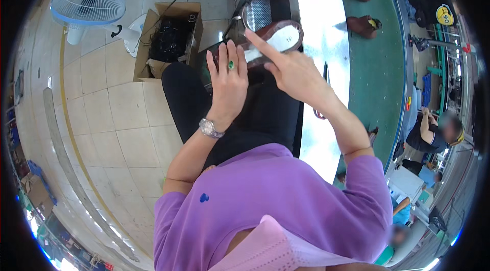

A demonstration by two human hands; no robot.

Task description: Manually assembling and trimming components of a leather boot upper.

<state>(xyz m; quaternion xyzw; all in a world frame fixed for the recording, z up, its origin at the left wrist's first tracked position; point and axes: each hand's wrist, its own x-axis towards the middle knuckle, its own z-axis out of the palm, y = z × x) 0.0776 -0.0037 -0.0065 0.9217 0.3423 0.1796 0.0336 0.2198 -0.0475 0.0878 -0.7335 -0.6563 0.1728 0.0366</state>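
A brown shoe (pixel 298 28) lies over my lap with its white, insole-shaped panel (pixel 286 39) facing up. My left hand (pixel 228 79), wearing a green-stoned ring and a wristwatch (pixel 210 128), rests flat by the shoe's near left end with its fingers stretched out. Across the shoe's middle, my right hand (pixel 296 72) points its index finger left. Its thumb stands apart, and its other fingers are mostly hidden. Whether either hand bears on the shoe I cannot tell. A pair of scissors (pixel 325 74) lies on the metal bench right of my right hand.
The shiny metal bench (pixel 326 15) runs along my right, beside a green conveyor belt (pixel 375 66) with several brown shoes (pixel 363 26). A cardboard box (pixel 196 28) holding black plastic stands at front left, next to a fan (pixel 88 5). Other people work beyond the belt.
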